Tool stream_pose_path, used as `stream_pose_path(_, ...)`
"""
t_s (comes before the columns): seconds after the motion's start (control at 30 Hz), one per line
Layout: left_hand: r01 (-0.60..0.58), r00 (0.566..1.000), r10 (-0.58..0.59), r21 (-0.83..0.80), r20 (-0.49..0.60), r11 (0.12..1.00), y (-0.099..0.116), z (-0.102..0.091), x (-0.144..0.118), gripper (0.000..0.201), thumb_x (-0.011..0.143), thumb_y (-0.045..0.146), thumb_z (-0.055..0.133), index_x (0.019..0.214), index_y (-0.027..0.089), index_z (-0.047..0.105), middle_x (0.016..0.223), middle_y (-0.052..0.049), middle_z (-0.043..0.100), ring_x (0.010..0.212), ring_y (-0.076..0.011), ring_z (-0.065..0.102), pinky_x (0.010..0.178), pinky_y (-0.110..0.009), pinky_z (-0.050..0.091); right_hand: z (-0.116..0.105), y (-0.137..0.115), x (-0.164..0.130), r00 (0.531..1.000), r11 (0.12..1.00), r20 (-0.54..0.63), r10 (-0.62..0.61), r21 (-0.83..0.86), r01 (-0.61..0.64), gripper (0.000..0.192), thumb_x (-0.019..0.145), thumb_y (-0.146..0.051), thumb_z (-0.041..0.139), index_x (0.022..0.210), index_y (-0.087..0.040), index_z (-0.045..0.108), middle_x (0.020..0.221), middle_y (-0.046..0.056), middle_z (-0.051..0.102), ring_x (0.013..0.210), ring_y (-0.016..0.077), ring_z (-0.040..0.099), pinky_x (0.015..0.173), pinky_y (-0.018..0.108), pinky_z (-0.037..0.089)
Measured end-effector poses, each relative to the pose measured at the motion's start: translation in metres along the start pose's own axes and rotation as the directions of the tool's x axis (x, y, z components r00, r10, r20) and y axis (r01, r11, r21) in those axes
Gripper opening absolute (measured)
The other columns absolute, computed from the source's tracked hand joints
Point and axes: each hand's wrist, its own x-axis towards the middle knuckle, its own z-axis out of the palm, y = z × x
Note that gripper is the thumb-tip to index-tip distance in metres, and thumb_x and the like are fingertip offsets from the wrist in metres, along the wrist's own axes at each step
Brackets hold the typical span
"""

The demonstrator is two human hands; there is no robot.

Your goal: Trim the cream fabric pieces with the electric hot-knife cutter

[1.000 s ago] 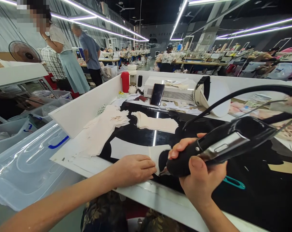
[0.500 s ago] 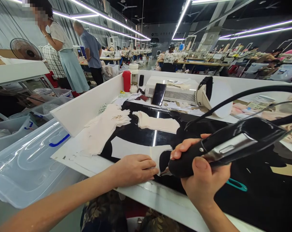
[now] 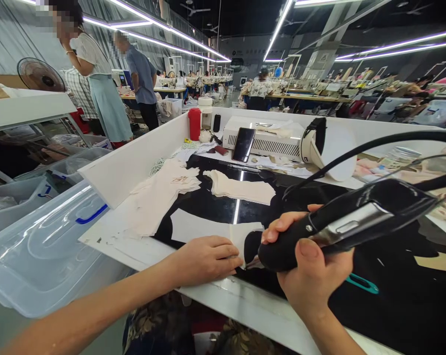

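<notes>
In the head view my right hand [image 3: 315, 281] is wrapped round a black corded handheld tool [image 3: 341, 231] with a silver lever on its side. The tool's narrow tip points down at the right end of a white curved fabric piece [image 3: 196, 228]. My left hand [image 3: 208, 259] lies palm down over the near edge of that piece, fingers extended and close together, beside the tip. What lies under its palm is hidden. Just behind, a small stack of cream fabric pieces [image 3: 241, 189] rests on the black work surface [image 3: 393, 305]. A larger cream stack [image 3: 152, 202] lies to the left.
A teal loop-handled tool [image 3: 362, 283] lies right of my right hand. Behind stand a phone [image 3: 244, 144], a white vented box [image 3: 270, 138], a red cup [image 3: 194, 124] and a white visor [image 3: 329, 153]. The black cable [image 3: 370, 148] arches at right. Clear plastic bins [image 3: 52, 246] stand left.
Both hands, the tool and the fabric keep the same places. Only the view has shifted very slightly.
</notes>
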Motion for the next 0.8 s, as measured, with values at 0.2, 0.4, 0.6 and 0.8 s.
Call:
stream_pose_path(0.2, -0.001, 1.000, 0.001, -0.021, -0.026, 1.000, 0.0004, -0.0017, 0.0020, 0.015, 0.114, 0.019, 0.064, 0.120, 0.012, 0.077, 0.112, -0.010, 0.080, 0.109, -0.0191, 0.076, 0.111, -0.030, 0.064, 0.0052, -0.0035, 0.0064, 0.999, 0.999, -0.049, -0.015, 0.027, 0.016, 0.047, 0.086, -0.047, 0.095, 0.118, -0.029, 0.066, 0.080, -0.005, 0.072, 0.055, 0.0173, 0.065, 0.052, 0.033, 0.059)
stream_pose_path(0.4, -0.008, 1.000, 0.008, -0.031, -0.014, 0.999, -0.0002, -0.0038, 0.0038, 0.016, 0.114, 0.015, 0.062, 0.120, 0.010, 0.076, 0.110, -0.010, 0.079, 0.106, -0.0183, 0.077, 0.115, -0.029, 0.061, 0.0033, -0.0004, 0.0037, 1.000, 1.000, -0.010, 0.002, 0.023, -0.002, 0.048, 0.090, -0.047, 0.094, 0.122, -0.028, 0.063, 0.083, -0.005, 0.072, 0.057, 0.0172, 0.067, 0.054, 0.033, 0.061)
stream_pose_path(0.6, 0.009, 1.000, -0.009, -0.034, 0.008, 0.999, 0.0007, -0.0019, 0.0011, 0.015, 0.115, 0.018, 0.064, 0.122, 0.013, 0.076, 0.111, -0.009, 0.080, 0.110, -0.0179, 0.078, 0.116, -0.030, 0.062, 0.0018, 0.0016, 0.0009, 1.000, 1.000, 0.018, -0.011, 0.020, 0.011, 0.047, 0.093, -0.047, 0.092, 0.123, -0.028, 0.062, 0.085, -0.004, 0.072, 0.059, 0.0169, 0.068, 0.057, 0.033, 0.061)
stream_pose_path(0.8, 0.024, 0.999, -0.023, -0.043, 0.022, 0.999, 0.0013, -0.0026, -0.0022, 0.014, 0.114, 0.020, 0.067, 0.124, 0.014, 0.075, 0.115, -0.010, 0.080, 0.114, -0.0197, 0.078, 0.116, -0.032, 0.063, 0.0034, 0.0019, 0.0031, 1.000, 0.999, 0.017, -0.021, 0.038, 0.021, 0.044, 0.094, -0.044, 0.092, 0.123, -0.028, 0.064, 0.085, -0.004, 0.072, 0.061, 0.0160, 0.067, 0.057, 0.031, 0.062)
